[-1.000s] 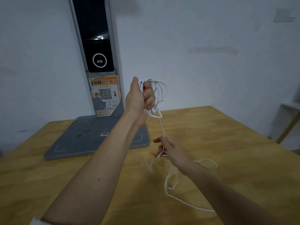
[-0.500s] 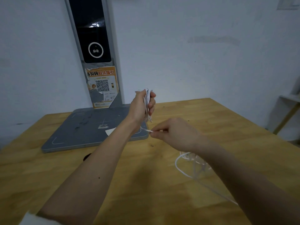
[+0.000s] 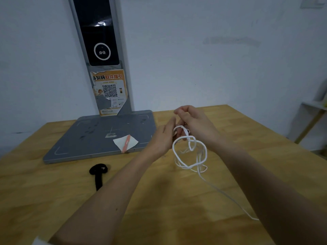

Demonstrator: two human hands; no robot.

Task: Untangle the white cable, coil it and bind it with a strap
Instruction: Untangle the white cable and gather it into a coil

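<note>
Fingers point(image 3: 170, 123) of the left hand point(image 3: 163, 138) are held fairly straight against the white cable point(image 3: 189, 152); whether a strand is pinched cannot be told. Loops hang just right of that hand, under the curled right hand point(image 3: 198, 124) — both equally near. Left of the loops lies the black strap point(image 3: 98, 171) — nearer the left hand.

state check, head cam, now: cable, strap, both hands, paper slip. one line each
cable: loose crossed loops hanging between the hands, tail on the table, not bound
strap: lying unused on the table
left hand: fingers around the coil, grip partly hidden
right hand: fingers curled at the coil's top
paper slip: flat on the grey base
</note>
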